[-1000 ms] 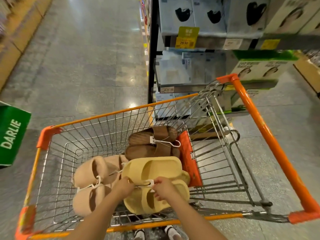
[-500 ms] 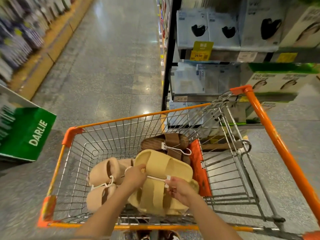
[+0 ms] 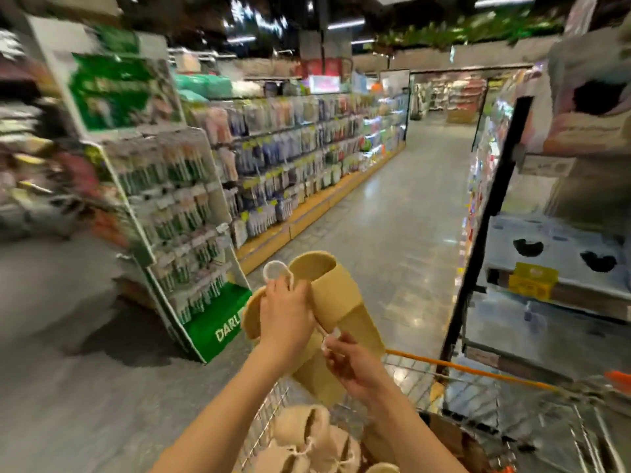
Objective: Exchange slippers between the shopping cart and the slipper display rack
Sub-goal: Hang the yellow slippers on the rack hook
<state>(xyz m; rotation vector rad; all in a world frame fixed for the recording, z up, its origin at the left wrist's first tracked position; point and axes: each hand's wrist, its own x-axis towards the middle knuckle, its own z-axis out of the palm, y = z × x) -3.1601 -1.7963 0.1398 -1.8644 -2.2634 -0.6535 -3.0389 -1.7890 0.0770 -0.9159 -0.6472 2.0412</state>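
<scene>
Both hands hold the yellow slippers at centre frame above the cart; left hand fingers wrap the pair, right hand pinches its white hanger; open aisle floor fills the upper middle.

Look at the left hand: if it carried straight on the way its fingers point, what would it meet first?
The left hand points up and away, gripping the yellow slippers. Past their white hanger hook, the way looks free towards the aisle floor, though depth is unclear.
</scene>
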